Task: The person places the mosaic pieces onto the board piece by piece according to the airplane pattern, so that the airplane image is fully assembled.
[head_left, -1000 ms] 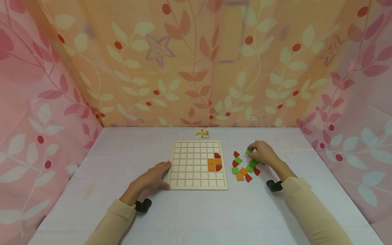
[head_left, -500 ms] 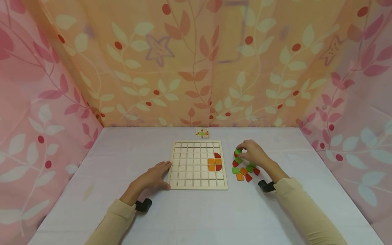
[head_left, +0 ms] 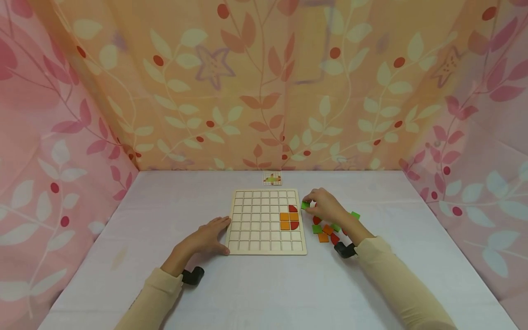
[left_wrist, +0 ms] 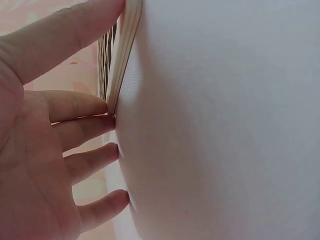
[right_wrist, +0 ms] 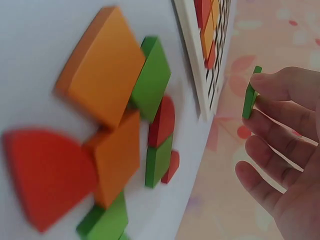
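Observation:
My right hand [head_left: 327, 206] pinches a green square tile [right_wrist: 251, 93] between thumb and fingers, just off the right edge of the wooden grid board [head_left: 255, 247]. My left hand [head_left: 209, 236] rests at the board's left edge, fingers straight, thumb by the near corner; the left wrist view shows the fingertips [left_wrist: 111, 121] against the rim. Toward its right side the board bears orange square tiles [head_left: 285, 225] and two red quarter-round tiles [head_left: 294, 225]. Loose orange, green and red tiles lie beneath and around my right forearm, partly hidden by it.
A small pattern card [head_left: 272, 178] lies behind the board, near the table's far edge. The loose tiles include an orange square [right_wrist: 102, 70], a red quarter-round [right_wrist: 50, 175] and a green square [right_wrist: 152, 80]. Patterned curtains [head_left: 264, 91] enclose the white table [head_left: 264, 293] at the back and sides.
My right hand has moved left with the green square tile, from above the loose tiles to beside the board. My left hand has stayed at the board's edge.

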A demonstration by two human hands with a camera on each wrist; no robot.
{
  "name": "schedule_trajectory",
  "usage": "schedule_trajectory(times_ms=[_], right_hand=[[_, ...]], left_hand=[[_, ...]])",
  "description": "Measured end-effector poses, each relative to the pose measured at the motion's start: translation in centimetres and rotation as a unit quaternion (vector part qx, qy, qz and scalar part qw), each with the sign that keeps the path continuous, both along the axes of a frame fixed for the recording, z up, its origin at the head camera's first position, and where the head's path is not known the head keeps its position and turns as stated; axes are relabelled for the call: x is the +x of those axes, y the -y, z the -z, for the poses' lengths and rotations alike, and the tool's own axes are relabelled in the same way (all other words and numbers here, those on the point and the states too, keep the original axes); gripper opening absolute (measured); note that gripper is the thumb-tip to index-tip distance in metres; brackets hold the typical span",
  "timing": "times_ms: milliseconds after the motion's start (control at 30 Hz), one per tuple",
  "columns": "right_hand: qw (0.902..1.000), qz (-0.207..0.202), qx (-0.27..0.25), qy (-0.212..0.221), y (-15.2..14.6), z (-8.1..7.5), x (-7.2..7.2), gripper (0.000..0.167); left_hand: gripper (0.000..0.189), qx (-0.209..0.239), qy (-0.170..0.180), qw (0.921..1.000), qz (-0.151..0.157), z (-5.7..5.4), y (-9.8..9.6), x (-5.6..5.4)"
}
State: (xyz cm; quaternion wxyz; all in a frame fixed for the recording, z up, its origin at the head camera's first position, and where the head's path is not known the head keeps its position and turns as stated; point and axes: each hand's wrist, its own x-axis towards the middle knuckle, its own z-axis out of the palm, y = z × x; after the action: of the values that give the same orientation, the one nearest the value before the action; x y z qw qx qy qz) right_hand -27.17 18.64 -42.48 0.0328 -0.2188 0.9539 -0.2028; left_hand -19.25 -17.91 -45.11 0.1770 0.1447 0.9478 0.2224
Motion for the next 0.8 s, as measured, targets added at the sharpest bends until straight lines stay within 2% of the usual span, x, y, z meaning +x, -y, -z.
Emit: schedule_trajectory(times_ms=[100, 600, 800], right_hand=[[0.9999, -0.002, 0.004, 0.009, 0.9, 0.0, 0.0, 0.026], [0.9955, -0.083, 0.041, -0.021, 4.6, 0.9, -0.6, 0.022], [0.9926, -0.110, 0.041, -0.029, 6.0, 1.0, -0.7, 0.020]], left_hand=[[0.095, 0.002, 0.001, 1.0000, 0.000, 0.0, 0.1, -0.1], [0.095, 0.002, 0.004, 1.0000, -0.003, 0.0, 0.0, -0.1], [0.095, -0.003, -0.005, 1.0000, 0.002, 0.1, 0.0, 0.0]])
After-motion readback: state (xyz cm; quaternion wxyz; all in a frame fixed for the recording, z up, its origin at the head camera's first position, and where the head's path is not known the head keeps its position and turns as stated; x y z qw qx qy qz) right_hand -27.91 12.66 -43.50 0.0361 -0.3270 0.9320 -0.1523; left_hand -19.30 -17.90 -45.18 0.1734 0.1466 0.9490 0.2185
